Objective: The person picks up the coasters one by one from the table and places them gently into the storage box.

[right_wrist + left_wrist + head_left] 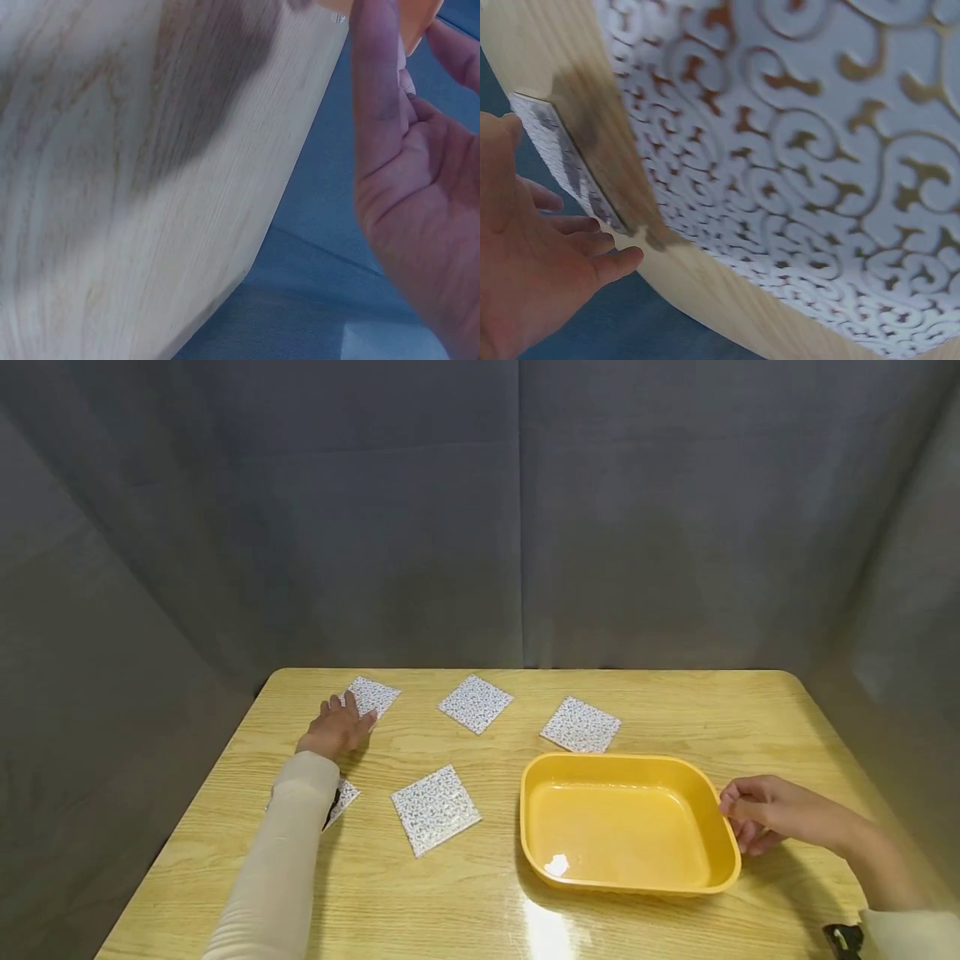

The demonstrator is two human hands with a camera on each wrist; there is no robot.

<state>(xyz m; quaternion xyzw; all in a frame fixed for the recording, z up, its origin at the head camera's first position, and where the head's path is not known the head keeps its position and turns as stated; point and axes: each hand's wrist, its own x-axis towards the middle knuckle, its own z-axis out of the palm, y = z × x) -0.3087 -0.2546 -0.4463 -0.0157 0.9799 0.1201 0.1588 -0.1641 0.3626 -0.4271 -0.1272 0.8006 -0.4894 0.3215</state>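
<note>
My left hand (337, 728) reaches over the far left of the table with fingers spread, at the near edge of a square white tile (377, 693) with a scroll pattern. In the left wrist view the fingers hover beside that tile (555, 146), holding nothing; a second patterned tile (780, 172) fills the foreground. In the head view my left forearm partly covers this second tile (346, 797). On the right, my right hand (780, 814) holds the right rim of a yellow plastic tub (630, 887), fingers curled against its side; their exact contact is partly hidden.
More patterned tiles lie flat and apart: one at back centre (476, 703), one behind the tub (581, 725), and one left of the tub (435, 810). The wooden table (480, 914) has rounded far corners. Grey curtains (480, 527) hang behind it and at both sides.
</note>
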